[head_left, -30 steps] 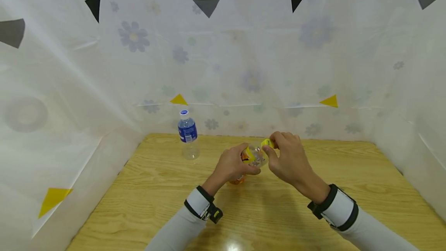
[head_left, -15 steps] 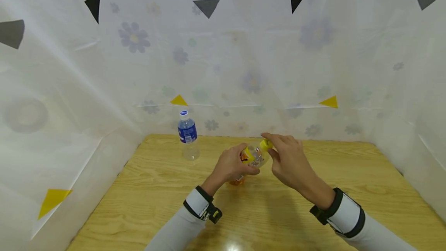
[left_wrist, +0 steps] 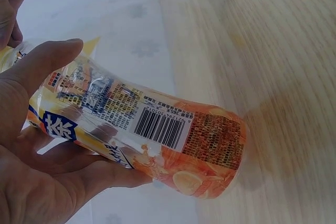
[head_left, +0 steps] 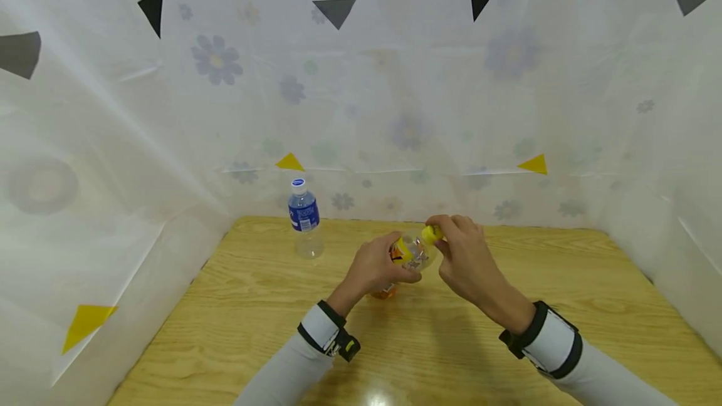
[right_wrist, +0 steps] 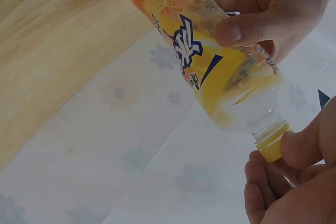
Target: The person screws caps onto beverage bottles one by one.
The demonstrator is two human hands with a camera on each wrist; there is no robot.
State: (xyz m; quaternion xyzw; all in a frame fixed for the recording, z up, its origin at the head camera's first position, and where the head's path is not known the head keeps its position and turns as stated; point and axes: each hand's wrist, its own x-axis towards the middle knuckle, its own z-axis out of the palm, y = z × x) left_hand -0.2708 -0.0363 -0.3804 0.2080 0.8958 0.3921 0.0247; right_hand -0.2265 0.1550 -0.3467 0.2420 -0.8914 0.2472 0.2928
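Observation:
A clear plastic bottle (right_wrist: 210,66) with an orange and yellow label is held tilted above the table, its neck pointing up and right in the head view. My left hand (head_left: 375,265) grips it round the labelled body; a barcode (left_wrist: 159,126) faces the left wrist camera. At the neck sits a yellow cap (head_left: 431,234), which my right hand (head_left: 470,262) pinches between thumb and fingers. In the right wrist view the cap is on the neck. The bottle looks empty. Further back on the left stands a second bottle (head_left: 304,215), upright, with a blue label and white cap.
The wooden table (head_left: 242,318) has a light wood grain. Pale sheeting (head_left: 361,105) with a flower print rises behind it and along both sides. Black, grey and yellow paper triangles are stuck on the sheeting.
My right hand has shifted its fingers on the yellow cap, loosening at half a second ago and closing round it again now. The left hand and both bottles stay nearly in place.

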